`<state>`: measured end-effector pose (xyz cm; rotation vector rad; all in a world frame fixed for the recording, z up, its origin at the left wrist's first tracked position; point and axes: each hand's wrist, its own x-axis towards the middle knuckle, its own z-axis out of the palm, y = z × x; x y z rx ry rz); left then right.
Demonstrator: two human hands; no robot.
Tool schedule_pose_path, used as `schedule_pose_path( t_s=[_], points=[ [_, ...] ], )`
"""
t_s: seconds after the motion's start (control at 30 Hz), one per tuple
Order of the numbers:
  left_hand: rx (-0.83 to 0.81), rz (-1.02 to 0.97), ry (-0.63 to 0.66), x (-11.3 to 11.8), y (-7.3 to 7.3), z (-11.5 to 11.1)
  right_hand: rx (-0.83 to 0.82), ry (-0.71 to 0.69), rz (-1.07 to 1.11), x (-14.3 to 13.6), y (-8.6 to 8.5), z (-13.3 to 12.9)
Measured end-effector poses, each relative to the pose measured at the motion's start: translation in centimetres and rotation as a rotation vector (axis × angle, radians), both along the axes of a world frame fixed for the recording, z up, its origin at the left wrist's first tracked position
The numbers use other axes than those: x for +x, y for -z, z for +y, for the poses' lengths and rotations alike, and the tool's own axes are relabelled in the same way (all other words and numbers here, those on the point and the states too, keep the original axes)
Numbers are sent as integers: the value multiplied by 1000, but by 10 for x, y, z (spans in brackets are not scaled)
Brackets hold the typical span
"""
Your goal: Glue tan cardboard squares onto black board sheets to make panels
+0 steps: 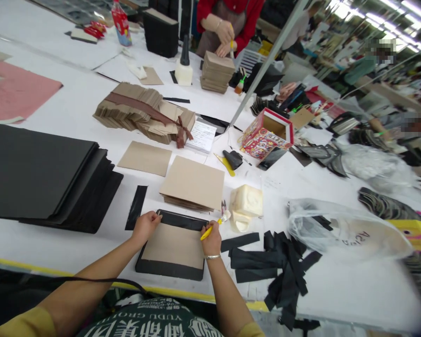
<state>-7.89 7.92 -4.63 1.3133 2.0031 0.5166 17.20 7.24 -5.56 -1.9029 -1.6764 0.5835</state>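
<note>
In front of me lies a tan cardboard panel (173,245) with black material along its edges. A black strip (182,220) runs across its far edge. My left hand (146,229) pinches that strip's left end at the far left corner. My right hand (212,238) is closed around a small brush (210,230) with a yellow handle and pale bristles, its fingers by the far right corner. Just beyond stands a stack of cardboard sheets (193,181). A cream-coloured glue container (245,206) is right of the brush.
Black sheets (38,173) are piled at the left; loose black strips (280,267) lie at the right by a plastic bag (344,229). Farther back are tied cardboard bundles (140,110) and a red box (266,133). Across the table a co-worker (228,28) handles a cardboard stack.
</note>
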Motion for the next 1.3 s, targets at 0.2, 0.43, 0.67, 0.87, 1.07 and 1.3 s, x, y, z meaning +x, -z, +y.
schedule_pose_path(
  t_s=[0.2,0.43,0.67,0.87,1.07,1.3],
  points=[
    [-10,36,23,0,0,0,-28,17,-43,-1,-3,1],
    [21,54,33,2,-1,-1,-22,26,-77,-3,-2,1],
    [-20,124,66,3,-2,-1,-28,32,-156,-7,2,3],
    [266,446,192,1,-9,-1,73,99,-208,-2,-7,-1],
    [584,424,771,43,1,-22,339,-232,-134,-23,-3,-23],
    [403,519,892,35,14,-36,268,-303,-261,-23,13,-40]
  ],
)
